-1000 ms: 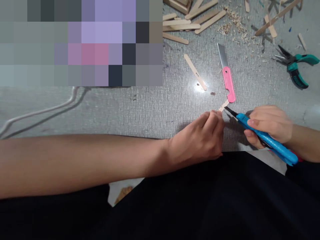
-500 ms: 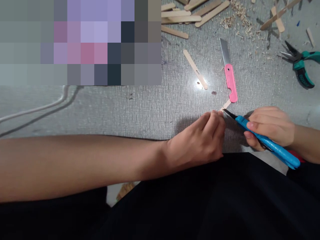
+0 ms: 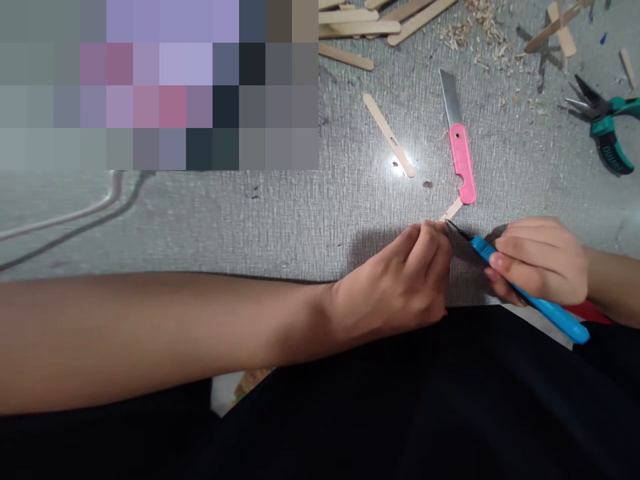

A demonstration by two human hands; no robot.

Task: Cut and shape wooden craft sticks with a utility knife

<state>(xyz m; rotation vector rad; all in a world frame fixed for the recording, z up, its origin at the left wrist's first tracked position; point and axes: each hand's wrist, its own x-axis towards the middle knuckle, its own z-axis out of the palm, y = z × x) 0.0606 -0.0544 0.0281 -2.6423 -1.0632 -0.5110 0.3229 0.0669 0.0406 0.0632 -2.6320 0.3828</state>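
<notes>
My left hand is closed on a wooden craft stick, pressing it against the table. Most of the stick is hidden under my fingers; its far end meets the handle of a pink folding knife lying with its blade out. In my right hand is a blue utility knife, gripped by its handle. The dark blade tip touches the craft stick right beside my left fingertips. Another craft stick, with a small slot cut in it, lies farther up the table.
Loose craft sticks are heaped at the top, with wood shavings beside them. Crossed sticks stand at the top right. Green-handled pliers lie at the right. A white cable runs across the left.
My right hand has rolled the utility knife and shifted slightly left, so its blade now shows edge-on. My left hand keeps its hold on the craft stick. The view has moved slightly.
</notes>
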